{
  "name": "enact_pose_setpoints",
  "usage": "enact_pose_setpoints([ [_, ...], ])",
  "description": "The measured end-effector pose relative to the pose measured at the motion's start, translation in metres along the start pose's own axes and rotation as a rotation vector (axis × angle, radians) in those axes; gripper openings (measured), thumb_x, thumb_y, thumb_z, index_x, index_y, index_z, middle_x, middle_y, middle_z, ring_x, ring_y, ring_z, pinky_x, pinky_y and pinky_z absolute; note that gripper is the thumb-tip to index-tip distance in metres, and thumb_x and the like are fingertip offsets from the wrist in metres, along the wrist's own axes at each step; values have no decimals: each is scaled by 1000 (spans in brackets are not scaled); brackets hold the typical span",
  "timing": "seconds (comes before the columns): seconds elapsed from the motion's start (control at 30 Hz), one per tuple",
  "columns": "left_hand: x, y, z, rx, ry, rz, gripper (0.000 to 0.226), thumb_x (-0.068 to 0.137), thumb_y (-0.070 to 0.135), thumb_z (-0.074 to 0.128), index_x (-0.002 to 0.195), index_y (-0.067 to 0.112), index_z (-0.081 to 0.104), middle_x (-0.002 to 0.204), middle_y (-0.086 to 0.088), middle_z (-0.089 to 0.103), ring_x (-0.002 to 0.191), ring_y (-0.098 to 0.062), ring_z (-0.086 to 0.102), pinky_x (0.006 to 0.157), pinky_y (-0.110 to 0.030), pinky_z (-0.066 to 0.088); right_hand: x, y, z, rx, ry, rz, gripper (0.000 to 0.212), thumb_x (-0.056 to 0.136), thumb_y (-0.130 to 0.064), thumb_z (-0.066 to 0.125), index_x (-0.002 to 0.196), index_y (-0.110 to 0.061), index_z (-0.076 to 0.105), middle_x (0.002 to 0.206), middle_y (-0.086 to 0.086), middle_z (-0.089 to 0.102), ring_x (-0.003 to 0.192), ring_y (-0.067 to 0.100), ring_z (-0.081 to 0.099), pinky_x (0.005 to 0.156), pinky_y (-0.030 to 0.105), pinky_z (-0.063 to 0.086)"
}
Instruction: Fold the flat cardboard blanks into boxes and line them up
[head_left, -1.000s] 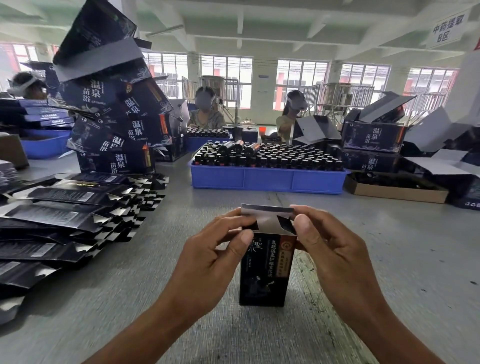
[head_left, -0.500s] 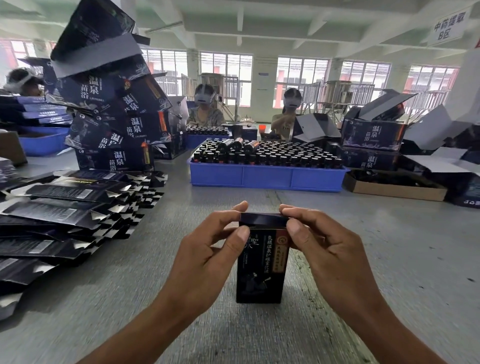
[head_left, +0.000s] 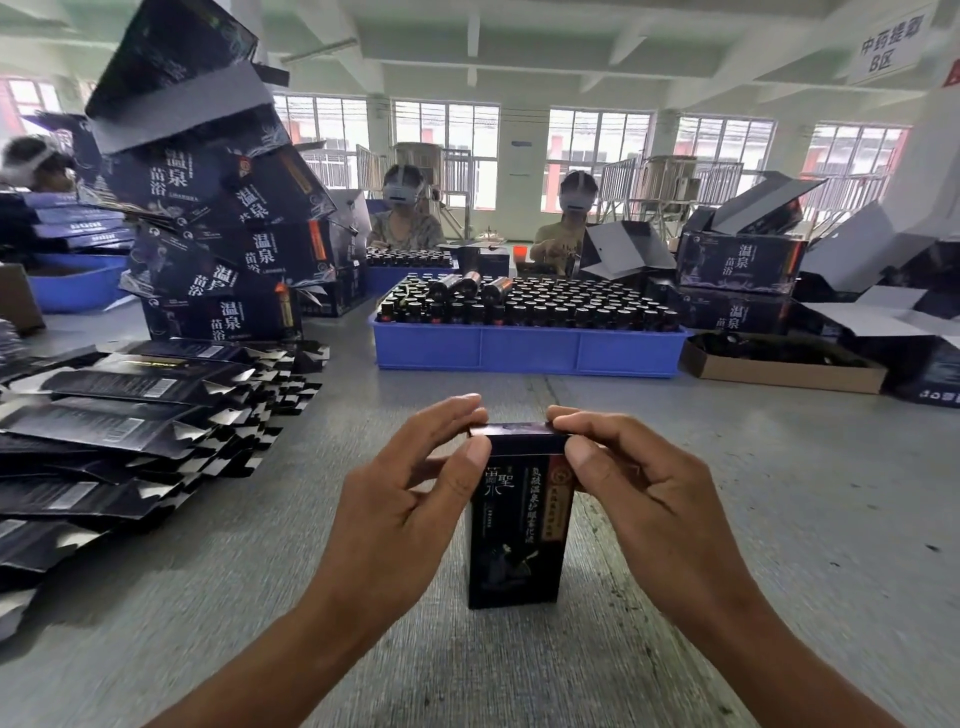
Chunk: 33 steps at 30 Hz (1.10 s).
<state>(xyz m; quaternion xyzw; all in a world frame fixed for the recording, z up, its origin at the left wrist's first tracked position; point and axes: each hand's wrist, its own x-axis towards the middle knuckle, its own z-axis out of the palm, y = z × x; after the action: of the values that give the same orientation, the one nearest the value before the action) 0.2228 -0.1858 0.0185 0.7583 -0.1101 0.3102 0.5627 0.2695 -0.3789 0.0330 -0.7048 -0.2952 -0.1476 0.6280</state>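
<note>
A small black box (head_left: 517, 540) with white and gold lettering stands upright on the grey table in front of me. Its top flap lies folded down. My left hand (head_left: 410, 493) pinches the box's upper left corner, thumb on the front face, fingers over the top. On the other side my right hand (head_left: 639, 483) pinches the upper right corner the same way. A spread pile of flat black cardboard blanks (head_left: 130, 415) lies on the table to the left.
A leaning stack of larger dark cartons (head_left: 218, 228) rises at the back left. A blue tray (head_left: 524, 348) full of dark bottles stands straight ahead, a brown cardboard tray (head_left: 779, 371) to its right. Two people sit behind the tray. More open cartons (head_left: 743, 260) stand at the right.
The box's top flap stood up and open a second ago; both hands folded it down and now press it flat onto the box's top.
</note>
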Motion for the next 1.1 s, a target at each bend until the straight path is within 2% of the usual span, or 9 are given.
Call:
enact_pose_setpoints([
  [0.07, -1, 0, 1, 28, 11, 8, 30, 93, 45, 58, 122, 40, 67, 113, 19, 72, 104, -6, 70, 77, -25, 60, 1, 0, -1, 9, -7, 2, 21, 96, -15, 61, 104, -30, 74, 109, -21, 73, 103, 0, 68, 86, 15, 54],
  [0.17, -2, 2, 4, 65, 36, 26, 31, 94, 43, 56, 121, 38, 69, 108, 17, 73, 101, -5, 70, 71, -17, 57, 1, 0, -1, 12, -11, 1, 21, 96, -16, 62, 103, -31, 75, 110, -21, 73, 104, 1, 68, 87, 17, 55],
  [0.3, -1, 4, 4, 133, 61, 88, 30, 93, 39, 56, 117, 30, 72, 97, 17, 73, 81, 3, 68, 56, -9, 48, 2, -1, -2, 2, -15, -14, 20, 95, -20, 62, 104, -33, 74, 108, -19, 73, 103, 3, 69, 88, 21, 56],
  [0.43, 0, 5, 6, 143, 71, 141, 23, 95, 35, 57, 113, 33, 72, 107, 16, 73, 99, -6, 70, 65, -11, 54, 1, -1, -2, 31, -29, -18, 23, 95, -16, 62, 99, -35, 75, 110, -17, 73, 104, 4, 69, 86, 18, 55],
  [0.53, 0, 5, 6, 177, 72, 206, 20, 100, 27, 61, 116, 32, 71, 114, 15, 70, 106, -4, 67, 71, -10, 54, 1, 0, -3, 53, -42, -17, 29, 96, -6, 61, 97, -32, 76, 113, -15, 73, 107, 4, 68, 85, 17, 55],
  [0.7, 0, 3, 2, 210, 36, 273, 28, 96, 35, 55, 116, 28, 73, 121, 16, 67, 112, -6, 65, 72, -13, 55, 1, 2, -4, 72, -55, -1, 30, 92, -2, 65, 96, -29, 78, 114, -15, 73, 110, 3, 67, 84, 16, 55],
  [0.83, 2, -1, -2, 244, 9, 344, 29, 95, 32, 59, 117, 20, 74, 123, 8, 67, 111, -7, 66, 72, -19, 57, 2, 3, -4, 79, -66, -4, 23, 89, -8, 70, 95, -30, 77, 115, -15, 72, 108, 4, 68, 80, 15, 55],
  [0.93, 5, -6, -1, 271, 39, 416, 28, 95, 26, 61, 115, 14, 75, 121, 1, 68, 109, -9, 67, 74, -18, 57, 1, 4, -3, 68, -58, -8, 18, 86, -23, 68, 97, -33, 77, 117, -17, 71, 109, 3, 67, 82, 16, 56],
  [1.1, 5, -13, 2, 337, 88, 489, 28, 96, 25, 61, 116, 10, 75, 122, 0, 68, 107, -7, 68, 76, -22, 59, 2, 6, -1, 44, -52, -16, 18, 84, -32, 66, 98, -36, 75, 118, -17, 71, 112, 3, 66, 86, 19, 56],
])
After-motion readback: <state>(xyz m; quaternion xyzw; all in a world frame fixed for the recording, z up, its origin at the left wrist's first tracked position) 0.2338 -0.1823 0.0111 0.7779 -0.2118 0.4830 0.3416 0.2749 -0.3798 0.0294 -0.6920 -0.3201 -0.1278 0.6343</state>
